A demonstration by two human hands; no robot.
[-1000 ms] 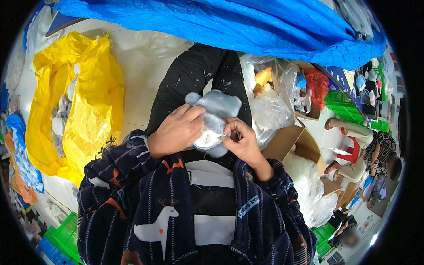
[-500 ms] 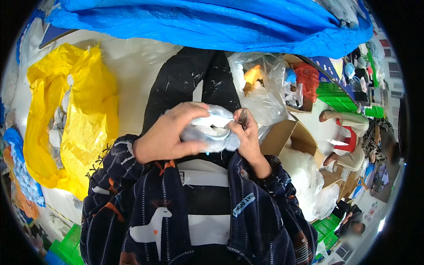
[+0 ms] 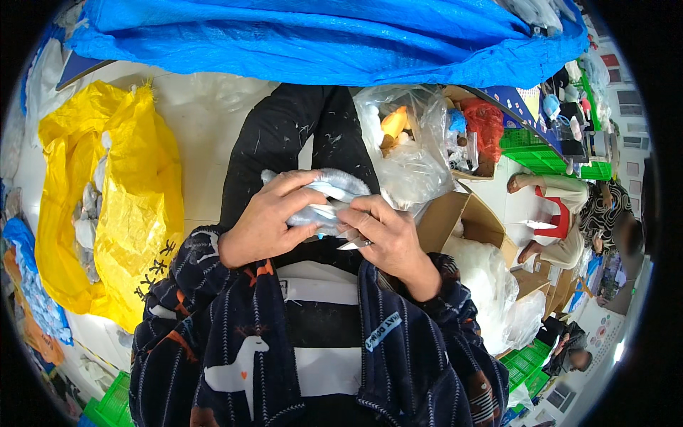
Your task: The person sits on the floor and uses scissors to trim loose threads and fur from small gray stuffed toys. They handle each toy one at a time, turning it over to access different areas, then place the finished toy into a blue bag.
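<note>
Left hand [image 3: 262, 222] clasped the fuzzy grey-and-white fabric plush [image 3: 336, 188] over the black-trousered lap [image 3: 250, 160], at its nine o'clock, right hand [image 3: 393, 240] pinched it at four, fingers also held a pointed silver metal tool [image 3: 353, 244]

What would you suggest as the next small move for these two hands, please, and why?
I would probably have the right hand tilt the pointed metal tool away from the left hand before its fingers shift on the grey plush piece: the tip seems to point leftward, and both hands' fingers are close together on the plush.
</note>
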